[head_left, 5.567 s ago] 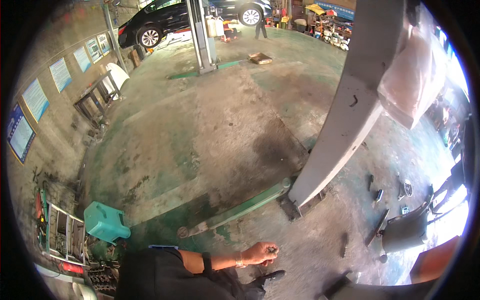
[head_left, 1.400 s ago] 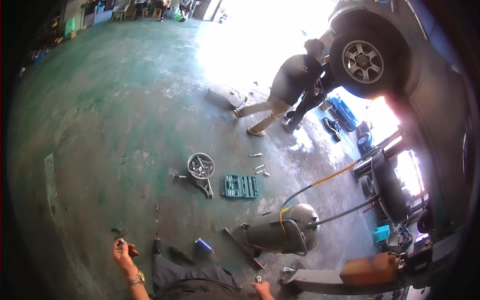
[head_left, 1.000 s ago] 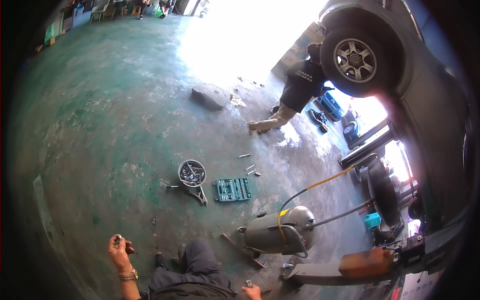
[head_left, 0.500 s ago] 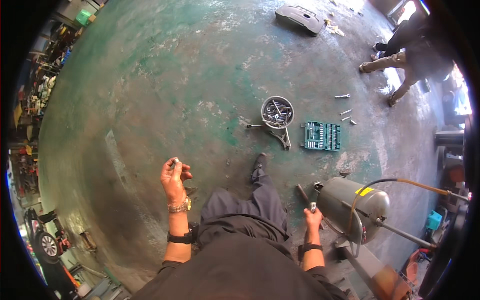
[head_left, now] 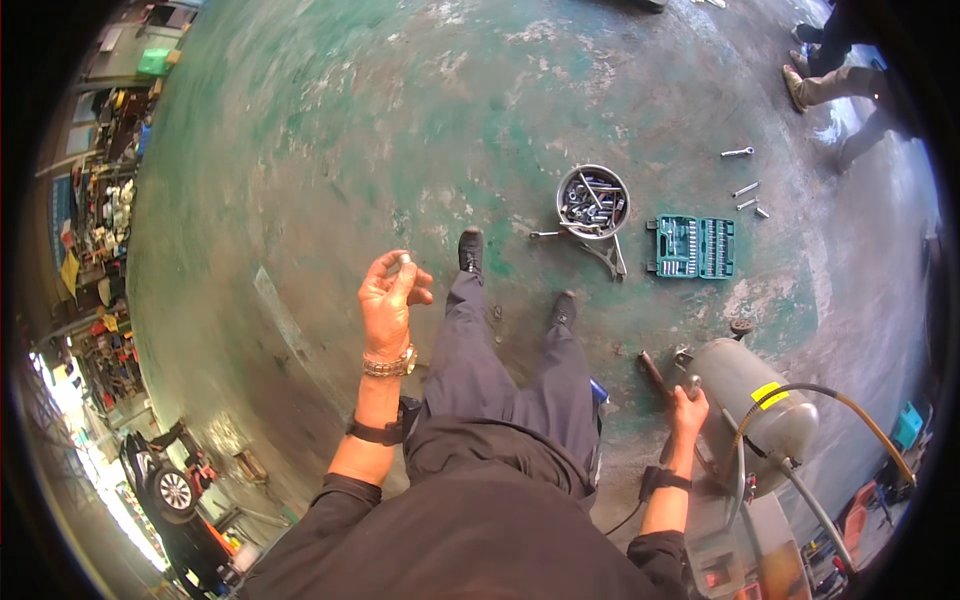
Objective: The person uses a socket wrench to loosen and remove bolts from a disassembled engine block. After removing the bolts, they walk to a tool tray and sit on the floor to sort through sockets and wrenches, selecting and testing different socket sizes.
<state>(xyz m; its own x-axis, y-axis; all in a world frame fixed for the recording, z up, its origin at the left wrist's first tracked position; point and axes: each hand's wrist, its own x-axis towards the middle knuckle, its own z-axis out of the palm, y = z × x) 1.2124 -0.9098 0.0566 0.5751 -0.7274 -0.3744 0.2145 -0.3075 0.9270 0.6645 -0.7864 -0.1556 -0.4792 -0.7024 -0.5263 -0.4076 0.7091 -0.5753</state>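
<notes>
My left hand point(head_left: 388, 305) is raised over the floor, thumb and fingers pinching a small silvery piece point(head_left: 404, 259) that looks like a socket. At the right, my right hand point(head_left: 687, 412) is closed round a ratchet point(head_left: 693, 384); its rounded metal head sticks up above the fist, and the rest is hidden. Ahead on the floor stands a round metal bowl point(head_left: 622, 222) full of loose sockets and tools. To its right lies an open green socket case point(head_left: 692, 247) with rows of sockets.
A grey tank point(head_left: 740, 385) with a hose point(head_left: 810, 388) stands close beside my right hand. Several loose tools, including a wrench point(head_left: 737, 152), lie beyond the case. Another person's legs point(head_left: 835, 85) are at the far right. Cluttered shelves point(head_left: 110, 220) line the left.
I have stepped forward; both my shoes now show. The bowl, case and tank appear shifted right in view. Both hands keep their hold. The other person's legs are nearer the right rim.
</notes>
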